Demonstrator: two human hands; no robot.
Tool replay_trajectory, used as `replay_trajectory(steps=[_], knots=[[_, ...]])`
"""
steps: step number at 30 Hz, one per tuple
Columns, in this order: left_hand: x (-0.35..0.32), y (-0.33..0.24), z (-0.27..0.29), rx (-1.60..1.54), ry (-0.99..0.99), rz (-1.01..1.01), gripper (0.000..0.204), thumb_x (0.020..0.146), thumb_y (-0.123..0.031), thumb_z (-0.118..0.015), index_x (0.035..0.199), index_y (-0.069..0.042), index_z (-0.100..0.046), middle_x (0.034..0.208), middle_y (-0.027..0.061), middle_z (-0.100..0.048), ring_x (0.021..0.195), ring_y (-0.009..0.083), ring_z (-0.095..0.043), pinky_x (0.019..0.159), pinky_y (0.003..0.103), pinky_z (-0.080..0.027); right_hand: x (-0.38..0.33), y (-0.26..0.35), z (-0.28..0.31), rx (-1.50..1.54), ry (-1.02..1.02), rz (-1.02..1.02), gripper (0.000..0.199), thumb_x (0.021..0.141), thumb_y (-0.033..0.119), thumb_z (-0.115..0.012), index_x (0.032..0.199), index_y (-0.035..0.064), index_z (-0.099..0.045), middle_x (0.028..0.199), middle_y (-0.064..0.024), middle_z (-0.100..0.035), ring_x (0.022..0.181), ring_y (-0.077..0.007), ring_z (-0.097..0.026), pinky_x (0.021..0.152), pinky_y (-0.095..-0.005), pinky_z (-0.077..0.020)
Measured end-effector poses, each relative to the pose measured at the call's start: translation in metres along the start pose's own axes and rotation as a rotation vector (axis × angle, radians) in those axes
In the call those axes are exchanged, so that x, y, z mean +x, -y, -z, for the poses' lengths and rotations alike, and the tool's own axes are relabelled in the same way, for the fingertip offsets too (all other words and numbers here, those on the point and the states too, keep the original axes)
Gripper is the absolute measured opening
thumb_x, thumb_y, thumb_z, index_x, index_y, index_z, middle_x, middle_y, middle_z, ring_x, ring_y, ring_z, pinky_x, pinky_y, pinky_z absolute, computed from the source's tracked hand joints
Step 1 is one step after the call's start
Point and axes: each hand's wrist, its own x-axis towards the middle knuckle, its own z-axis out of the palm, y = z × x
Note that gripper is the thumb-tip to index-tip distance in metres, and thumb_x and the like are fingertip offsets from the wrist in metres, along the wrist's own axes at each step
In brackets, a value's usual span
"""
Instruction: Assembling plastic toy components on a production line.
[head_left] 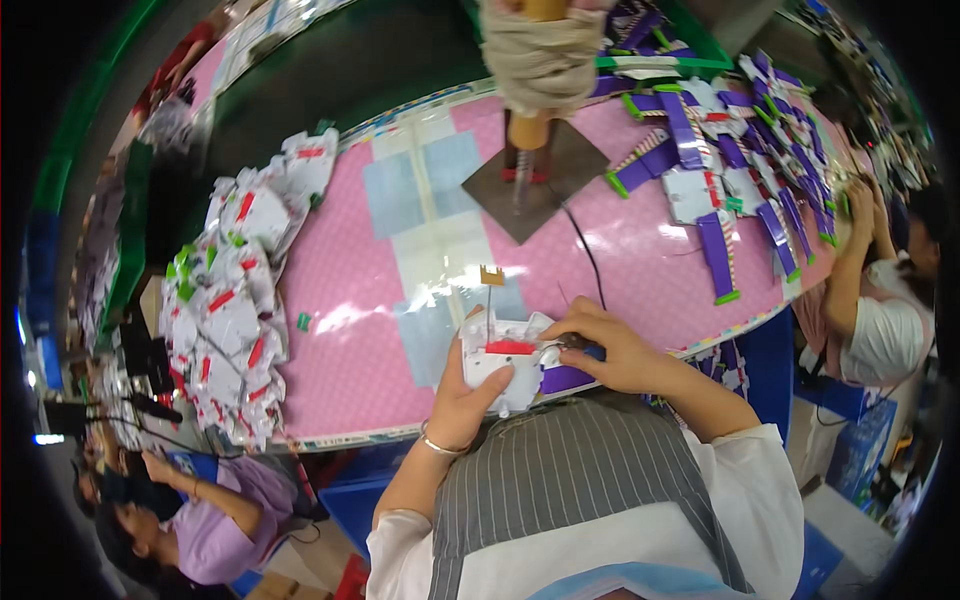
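Observation:
My left hand (458, 402) grips a white plastic toy body (512, 388) with a red strip across it, thumb on its face, just above my lap at the table's near edge. A thin wire stands up from this body to a small tan plate (491, 275). At its right side my right hand (612, 345) is closed, thumb and fingers pinching a small dark piece whose kind I cannot make out. A purple wing (567, 380) sticks out below those fingers, beside the white body.
White bodies with red strips (235, 310) are heaped at left; purple-winged ones (685, 130) lie at right. A wrapped post on a dark square plate (540, 205) stands mid-table, a black cable (590, 250) running from it. People sit at lower left and right.

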Motion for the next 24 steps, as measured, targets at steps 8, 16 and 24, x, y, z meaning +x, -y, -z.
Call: replay_trajectory(steps=[8, 16, 24], knots=[[-0.003, -0.006, 0.002, 0.078, 0.037, -0.080, 0.070, 0.086, -0.006, -0.060, 0.143, -0.005, -0.020, 0.125, 0.0111, -0.048, 0.113, 0.0175, -0.047, 0.096, 0.031, -0.039, 0.004, 0.007, -0.005, -0.150, -0.022, 0.032, 0.035, 0.079, 0.004, -0.063, 0.113, 0.0108, -0.058, 0.089, -0.0080, -0.049, 0.081, -0.0238, -0.051, 0.073, -0.0322, -0.0436], [0.006, -0.006, 0.003, -0.343, -0.001, 0.049, 0.068, 0.084, -0.005, -0.062, 0.141, -0.003, -0.025, 0.126, 0.0087, -0.048, 0.113, 0.0170, -0.048, 0.096, 0.032, -0.039, 0.011, 0.006, -0.001, -0.426, -0.039, -0.085, 0.042, 0.082, 0.018, -0.061, 0.123, 0.0152, -0.051, 0.089, -0.0098, -0.058, 0.082, -0.0292, -0.059, 0.074, -0.0386, -0.0478], [0.021, 0.033, -0.008, -0.351, -0.114, -0.088, 0.047, 0.082, -0.005, -0.066, 0.124, -0.001, -0.045, 0.117, 0.0073, -0.054, 0.106, 0.0170, -0.053, 0.091, 0.032, -0.043, 0.029, 0.012, 0.004, -0.620, -0.134, 0.158, 0.041, 0.075, 0.024, -0.066, 0.112, 0.0098, -0.053, 0.077, -0.0097, -0.053, 0.066, -0.0263, -0.060, 0.057, -0.0372, -0.0494]])
